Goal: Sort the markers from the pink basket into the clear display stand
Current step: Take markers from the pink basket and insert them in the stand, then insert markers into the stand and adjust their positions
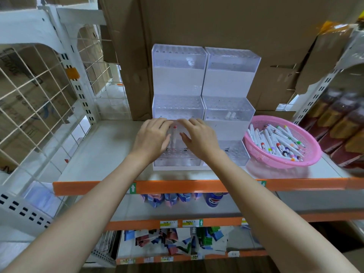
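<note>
Clear plastic stepped display stand point(178, 107) stands at the middle of a white shelf point(110, 150), with a second stand point(229, 113) of the same kind touching its right side. From the head camera, both bare arms reach forward to the left-hand stand. The left hand point(152, 137) and right hand point(200, 137) sit close together in front of its middle step, their fingers bent forward over the step's front edge. A white marker point(174, 137) with a red cap stands upright in the narrow gap between the two thumbs, above the holes of the lowest step. Both hands are partly curled; I cannot tell which of them actually grips the marker, or whether both do.

The pink basket point(313, 154) rests on the same shelf just to the right of the second stand, holding a loose heap of white markers point(275, 138) with caps of many colours. Two white pens point(230, 115) show inside the second stand's middle step.

Cardboard boxes point(216, 22) rise behind the stands, and a white wire grid point(35, 91) closes off the left. The shelf has an orange front edge point(94, 187). Below it, coloured packets point(177, 241) fill a lower shelf.
</note>
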Demonstrator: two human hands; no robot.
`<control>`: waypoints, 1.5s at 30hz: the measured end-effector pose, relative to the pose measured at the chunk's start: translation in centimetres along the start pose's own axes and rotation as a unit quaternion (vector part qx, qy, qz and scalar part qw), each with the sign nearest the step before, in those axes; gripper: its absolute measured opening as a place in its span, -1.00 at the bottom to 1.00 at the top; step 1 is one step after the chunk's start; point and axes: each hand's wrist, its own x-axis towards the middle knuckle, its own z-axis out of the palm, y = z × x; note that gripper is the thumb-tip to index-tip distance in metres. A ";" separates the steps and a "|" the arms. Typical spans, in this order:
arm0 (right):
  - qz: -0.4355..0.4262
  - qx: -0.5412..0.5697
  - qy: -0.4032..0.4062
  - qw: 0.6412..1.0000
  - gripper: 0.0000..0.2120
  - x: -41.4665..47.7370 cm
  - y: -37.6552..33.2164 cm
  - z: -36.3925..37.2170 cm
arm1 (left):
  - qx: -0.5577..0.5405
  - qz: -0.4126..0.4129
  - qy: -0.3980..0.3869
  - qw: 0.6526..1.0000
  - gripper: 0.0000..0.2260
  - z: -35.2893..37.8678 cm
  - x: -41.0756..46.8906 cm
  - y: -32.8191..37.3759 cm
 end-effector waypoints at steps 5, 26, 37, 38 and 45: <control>0.003 -0.050 0.003 0.999 -0.60 -2.6 4.0 -1.6 | 0.029 0.013 -0.023 0.999 -0.57 1.0 1.7 4.6; 0.193 -0.054 -0.132 0.971 -0.62 -13.7 26.0 -9.0 | -0.076 0.043 -0.198 0.976 -0.63 12.5 12.8 28.4; 0.226 -0.082 -0.235 0.942 -0.88 -10.8 29.1 -8.6 | 0.018 -0.079 -0.325 0.942 -0.67 14.3 16.6 29.4; 0.237 -0.068 -0.236 0.940 -0.96 -10.5 29.2 -8.5 | 0.016 -0.081 -0.320 0.944 -0.65 14.3 16.6 29.6; 0.249 -0.009 -0.236 0.939 -0.79 -8.9 28.4 -8.3 | -0.078 -0.131 -0.305 0.940 -0.67 13.9 16.9 29.9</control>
